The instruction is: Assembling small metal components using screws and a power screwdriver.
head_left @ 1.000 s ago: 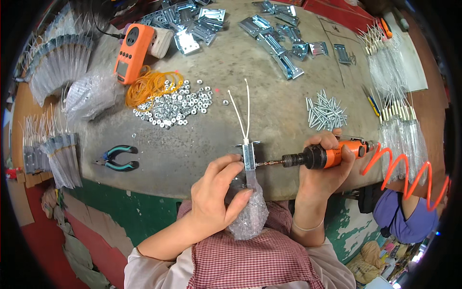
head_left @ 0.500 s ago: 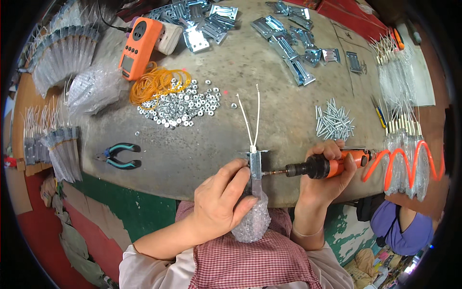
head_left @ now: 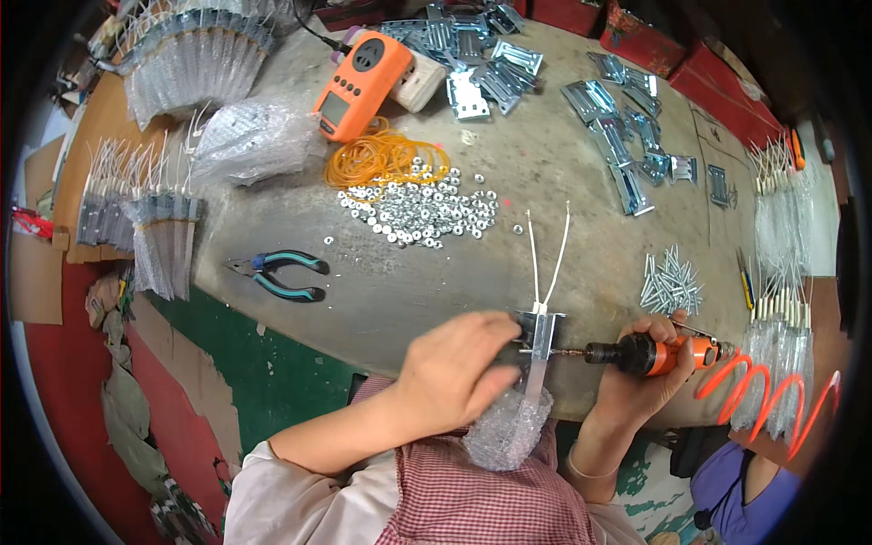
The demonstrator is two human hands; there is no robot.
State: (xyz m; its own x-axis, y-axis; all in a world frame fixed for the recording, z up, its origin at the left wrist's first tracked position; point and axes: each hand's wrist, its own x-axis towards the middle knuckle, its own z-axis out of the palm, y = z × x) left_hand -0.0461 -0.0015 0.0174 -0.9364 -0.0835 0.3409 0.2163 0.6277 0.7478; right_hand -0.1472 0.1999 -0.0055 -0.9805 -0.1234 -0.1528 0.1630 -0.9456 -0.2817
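Note:
My right hand (head_left: pixel 633 386) is closed around an orange and black air screwdriver (head_left: pixel 649 352), its long bit pointing left. The bit's tip meets the side of a metal bracket (head_left: pixel 542 334) fitted around a flat metal bar. Two white wires (head_left: pixel 561 250) stick out of the bar's far end, and bubble wrap (head_left: pixel 510 431) covers its near end. Just left of the bracket, my left hand (head_left: pixel 454 374) has thumb and fingers apart, slightly blurred, holding nothing visible. A small screw end (head_left: pixel 525 351) shows on the bracket's left side.
Metal nuts (head_left: pixel 422 213) lie in a pile beside orange rubber bands (head_left: pixel 368 162). Pliers (head_left: pixel 282 275), screws (head_left: pixel 670 283), loose brackets (head_left: pixel 627 173) and an orange socket meter (head_left: pixel 363 86) are around. A red coiled hose (head_left: pixel 772 391) runs right from the screwdriver, past wrapped bars (head_left: pixel 781 345).
My left hand has let go of the bracketed bar and drawn slightly left, fingers spreading. My right hand still holds the screwdriver against the bracket. The whole view has shifted, placing the table items further right.

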